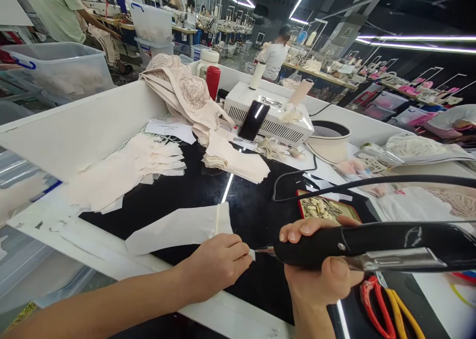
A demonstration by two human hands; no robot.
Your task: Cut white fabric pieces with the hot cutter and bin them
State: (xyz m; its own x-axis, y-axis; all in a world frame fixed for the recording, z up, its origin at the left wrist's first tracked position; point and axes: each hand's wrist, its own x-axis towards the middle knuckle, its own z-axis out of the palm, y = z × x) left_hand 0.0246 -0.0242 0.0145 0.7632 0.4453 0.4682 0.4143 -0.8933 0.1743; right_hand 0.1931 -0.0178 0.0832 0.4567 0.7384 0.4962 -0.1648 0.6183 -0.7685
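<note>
My left hand (pixel 219 264) is closed in a pinch at the right end of a white fabric piece (pixel 178 228), which lies on the black work surface (pixel 171 193) with a narrow strip across it. A small pale tip pokes out beyond my fingers. My right hand (pixel 320 267) is wrapped round the black handle of a hand tool (pixel 372 245). The tool's thin metal tip points left, close to my left fingertips; whether they touch is unclear.
Stacks of beige fabric pieces (pixel 236 155) lie behind, with a phone (pixel 254 120) against a white box (pixel 267 111). A cable (pixel 372 183) arches above the tool. Red-and-yellow-handled pliers (pixel 379 304) lie front right, near a tray (pixel 351 211). Two people are in the background.
</note>
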